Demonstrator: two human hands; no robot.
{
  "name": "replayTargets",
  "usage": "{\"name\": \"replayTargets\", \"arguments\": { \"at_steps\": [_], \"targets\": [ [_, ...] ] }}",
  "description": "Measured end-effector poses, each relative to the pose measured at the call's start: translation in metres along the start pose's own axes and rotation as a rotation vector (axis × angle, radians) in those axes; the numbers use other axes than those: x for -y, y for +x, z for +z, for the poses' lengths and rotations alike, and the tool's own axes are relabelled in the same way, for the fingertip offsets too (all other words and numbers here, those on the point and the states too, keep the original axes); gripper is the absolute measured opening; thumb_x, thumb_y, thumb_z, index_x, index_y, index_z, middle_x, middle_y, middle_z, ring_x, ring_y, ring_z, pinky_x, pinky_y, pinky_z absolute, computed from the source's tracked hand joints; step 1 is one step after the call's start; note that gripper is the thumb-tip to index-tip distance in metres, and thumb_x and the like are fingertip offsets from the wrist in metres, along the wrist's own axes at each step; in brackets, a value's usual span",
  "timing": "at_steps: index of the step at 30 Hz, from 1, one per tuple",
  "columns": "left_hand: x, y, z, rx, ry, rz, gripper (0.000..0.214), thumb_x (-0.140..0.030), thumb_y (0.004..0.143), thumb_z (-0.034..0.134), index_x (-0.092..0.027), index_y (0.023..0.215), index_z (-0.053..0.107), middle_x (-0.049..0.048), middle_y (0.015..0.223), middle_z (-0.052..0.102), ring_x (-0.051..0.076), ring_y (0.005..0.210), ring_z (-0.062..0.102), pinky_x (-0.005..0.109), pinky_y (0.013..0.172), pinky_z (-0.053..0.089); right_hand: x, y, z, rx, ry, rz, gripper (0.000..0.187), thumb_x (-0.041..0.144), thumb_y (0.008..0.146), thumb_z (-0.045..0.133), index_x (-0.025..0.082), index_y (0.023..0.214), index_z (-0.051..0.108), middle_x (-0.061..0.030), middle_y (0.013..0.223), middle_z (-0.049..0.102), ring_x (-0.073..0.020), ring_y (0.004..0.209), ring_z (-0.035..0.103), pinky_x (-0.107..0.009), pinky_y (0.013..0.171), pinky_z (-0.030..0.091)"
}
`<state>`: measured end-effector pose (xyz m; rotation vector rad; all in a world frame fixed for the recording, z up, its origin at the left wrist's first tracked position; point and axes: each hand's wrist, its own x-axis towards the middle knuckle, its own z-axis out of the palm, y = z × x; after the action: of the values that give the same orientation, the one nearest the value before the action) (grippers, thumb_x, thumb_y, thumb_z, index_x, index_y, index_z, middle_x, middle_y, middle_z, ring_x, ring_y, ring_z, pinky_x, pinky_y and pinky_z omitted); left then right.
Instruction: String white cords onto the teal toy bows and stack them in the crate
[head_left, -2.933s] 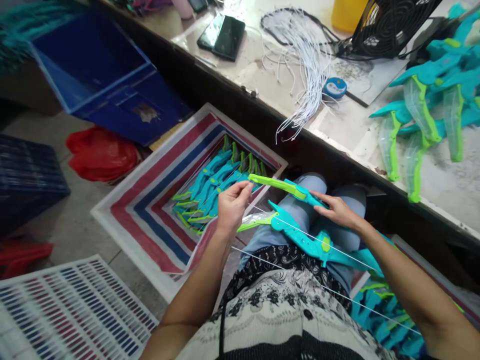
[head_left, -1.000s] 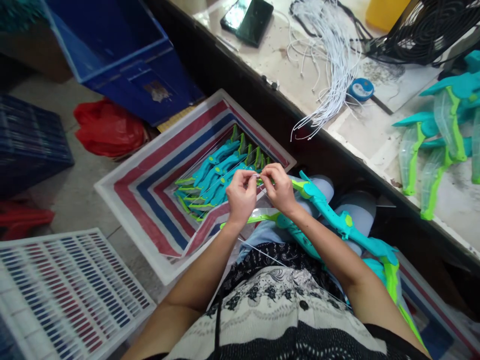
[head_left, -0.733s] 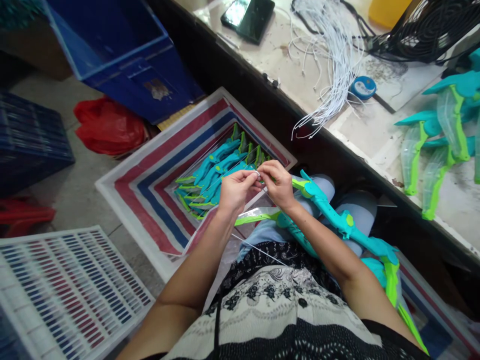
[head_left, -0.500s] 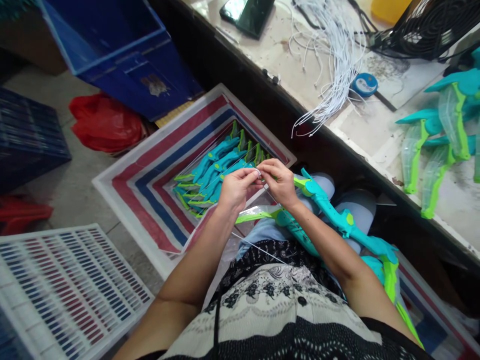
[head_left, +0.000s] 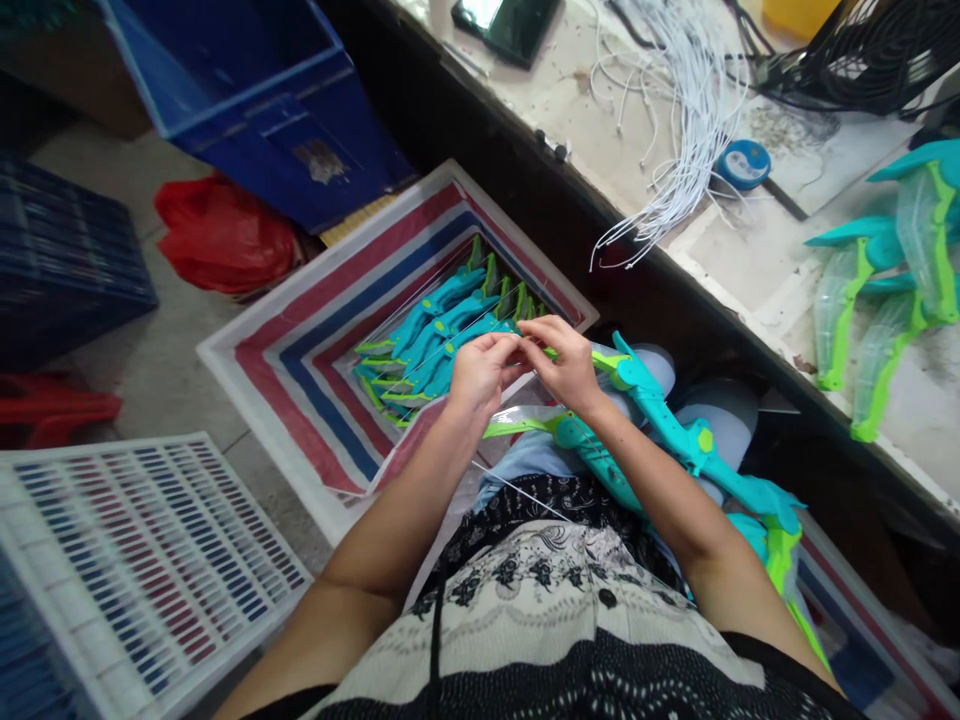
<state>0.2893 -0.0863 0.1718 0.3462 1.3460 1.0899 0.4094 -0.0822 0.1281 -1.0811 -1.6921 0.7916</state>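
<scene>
My left hand (head_left: 481, 372) and my right hand (head_left: 564, 366) meet in front of me, thumbs and fingertips pinched together on the end of a white string. The knot or loop between the fingertips is mostly hidden. A teal toy bow (head_left: 658, 408) with lime-green limbs lies across my lap, its upper end running under my right hand. Part of a white string (head_left: 525, 492) stretches over my lap below my forearms. A second teal and green piece (head_left: 592, 452) rests beneath my right forearm; where it joins is hidden.
Several strung toy bows (head_left: 435, 330) lie in a striped-lined crate (head_left: 259, 375) ahead. On the bench at right are a bundle of white strings (head_left: 694, 120), a blue round tin (head_left: 742, 163), a phone (head_left: 510, 25) and more bow parts (head_left: 874, 310). A white slatted basket (head_left: 157, 560) stands left.
The view has shifted slightly, so the surroundings sit a little further right. Both hands stay pinched together; the bit of white string between the fingertips shows less now.
</scene>
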Motion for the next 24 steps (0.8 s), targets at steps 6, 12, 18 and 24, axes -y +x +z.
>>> {"name": "replayTargets", "arguments": {
  "at_steps": [6, 12, 18, 24],
  "targets": [
    [0.007, 0.004, 0.001, -0.009, -0.074, 0.009, 0.022, -0.016, 0.051, 0.077, -0.012, 0.057, 0.057, 0.0010, 0.062, 0.065, 0.013, 0.065, 0.064, 0.035, 0.075, 0.058, -0.003, 0.002, -0.010, 0.109, -0.151, -0.103, 0.021, 0.023, 0.096, 0.050, 0.019, 0.092, 0.070, -0.0065, 0.097, 0.067, -0.0149, 0.089, 0.064, -0.027, 0.079, 0.053],
    [0.013, -0.004, 0.001, 0.103, 0.045, 0.051, 0.028, -0.025, 0.049, 0.083, -0.012, 0.068, 0.067, 0.0012, 0.067, 0.068, 0.014, 0.068, 0.064, 0.033, 0.076, 0.056, -0.005, 0.007, -0.019, 0.176, -0.293, -0.071, 0.019, 0.016, 0.090, 0.052, 0.017, 0.079, 0.066, -0.0061, 0.090, 0.067, -0.0151, 0.081, 0.063, -0.027, 0.073, 0.051],
    [0.024, 0.000, -0.006, 0.164, 0.230, 0.229, 0.028, -0.035, 0.059, 0.081, -0.014, 0.073, 0.068, -0.0003, 0.068, 0.065, 0.009, 0.056, 0.057, 0.024, 0.059, 0.050, -0.005, -0.008, -0.014, -0.036, -0.074, -0.078, 0.015, 0.019, 0.094, 0.049, 0.018, 0.085, 0.061, -0.0057, 0.089, 0.065, -0.0152, 0.085, 0.063, -0.029, 0.077, 0.052],
    [0.034, 0.006, -0.018, 0.099, 0.399, 0.289, 0.030, -0.043, 0.064, 0.079, -0.015, 0.071, 0.070, 0.0017, 0.067, 0.067, 0.013, 0.064, 0.060, 0.024, 0.061, 0.048, -0.009, -0.021, -0.001, -0.102, -0.017, -0.049, 0.015, 0.017, 0.096, 0.046, 0.019, 0.085, 0.055, -0.0062, 0.090, 0.061, -0.0157, 0.088, 0.061, -0.031, 0.079, 0.051]
  ]
}}
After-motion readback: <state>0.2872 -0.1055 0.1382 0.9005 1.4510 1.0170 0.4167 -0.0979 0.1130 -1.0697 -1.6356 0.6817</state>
